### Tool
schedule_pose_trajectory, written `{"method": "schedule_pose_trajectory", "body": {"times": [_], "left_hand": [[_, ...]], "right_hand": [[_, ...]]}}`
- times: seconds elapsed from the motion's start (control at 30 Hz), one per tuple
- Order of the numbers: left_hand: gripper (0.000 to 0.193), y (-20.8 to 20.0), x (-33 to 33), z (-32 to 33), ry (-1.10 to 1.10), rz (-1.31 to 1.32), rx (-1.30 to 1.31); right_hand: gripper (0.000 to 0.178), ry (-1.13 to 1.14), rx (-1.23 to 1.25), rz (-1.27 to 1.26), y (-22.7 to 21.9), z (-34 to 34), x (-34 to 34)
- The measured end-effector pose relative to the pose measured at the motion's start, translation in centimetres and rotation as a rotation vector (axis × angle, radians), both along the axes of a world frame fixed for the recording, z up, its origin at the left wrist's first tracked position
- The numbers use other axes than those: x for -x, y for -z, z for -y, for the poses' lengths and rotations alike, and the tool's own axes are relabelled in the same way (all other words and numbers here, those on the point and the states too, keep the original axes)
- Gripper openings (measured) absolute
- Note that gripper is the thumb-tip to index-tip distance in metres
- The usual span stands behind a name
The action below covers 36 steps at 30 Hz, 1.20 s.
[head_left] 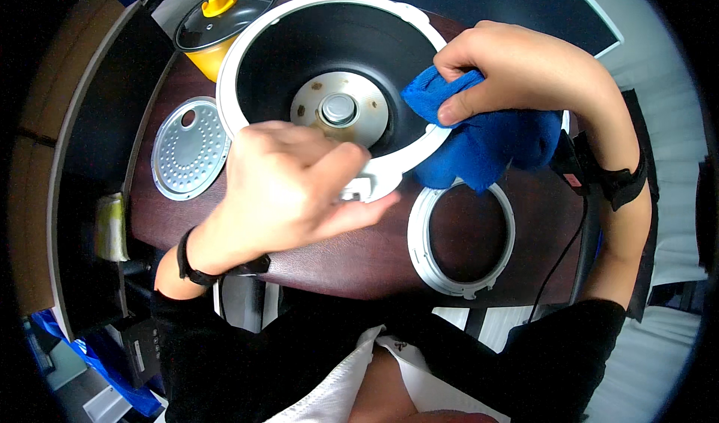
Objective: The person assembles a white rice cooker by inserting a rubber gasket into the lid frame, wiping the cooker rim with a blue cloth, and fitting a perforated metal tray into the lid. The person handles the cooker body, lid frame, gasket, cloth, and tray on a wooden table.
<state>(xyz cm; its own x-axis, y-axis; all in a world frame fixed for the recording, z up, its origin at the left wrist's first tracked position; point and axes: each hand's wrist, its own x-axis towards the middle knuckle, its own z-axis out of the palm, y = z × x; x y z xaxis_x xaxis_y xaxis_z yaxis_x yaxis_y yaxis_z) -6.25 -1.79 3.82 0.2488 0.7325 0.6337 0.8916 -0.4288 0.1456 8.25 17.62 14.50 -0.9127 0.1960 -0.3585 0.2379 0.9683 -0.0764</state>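
The cooker body (337, 64), white-rimmed and dark inside, lies tipped toward the person on the dark surface (359, 254), so its heating plate (339, 108) faces up within reach. The left hand (288, 187) rests on the near rim, fingers loosely curled, seemingly steadying it. The right hand (509, 67) pinches a blue cloth (487, 135) against the right rim. A loose white ring (460, 236) and perforated metal disc (189, 147) lie set aside, flat.
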Motion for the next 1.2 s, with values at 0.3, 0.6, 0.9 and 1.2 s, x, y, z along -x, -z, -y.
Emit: {"method": "schedule_pose_trajectory", "body": {"times": [0.3,0.6,0.9,1.2], "left_hand": [[0.038,-2.3,4.6,1.2,0.12,-0.075,0.175],[0.052,-2.7,-4.1,2.1,-0.32,-0.185,0.204],[0.047,0.1,-5.3,-1.4,-0.377,-0.184,-0.005],[0.047,-0.2,-0.7,0.3,-0.171,-0.215,-0.06]], "right_hand": [[0.044,-0.026,0.2,-0.132,1.9,-2.1,-0.4],[0.039,-0.016,0.204,-0.144,1.8,-0.4,-1.0],[0.039,-0.047,0.081,-0.345,2.8,0.4,-2.6],[0.055,-0.014,-0.005,-0.49,4.9,-5.2,-2.4]]}}
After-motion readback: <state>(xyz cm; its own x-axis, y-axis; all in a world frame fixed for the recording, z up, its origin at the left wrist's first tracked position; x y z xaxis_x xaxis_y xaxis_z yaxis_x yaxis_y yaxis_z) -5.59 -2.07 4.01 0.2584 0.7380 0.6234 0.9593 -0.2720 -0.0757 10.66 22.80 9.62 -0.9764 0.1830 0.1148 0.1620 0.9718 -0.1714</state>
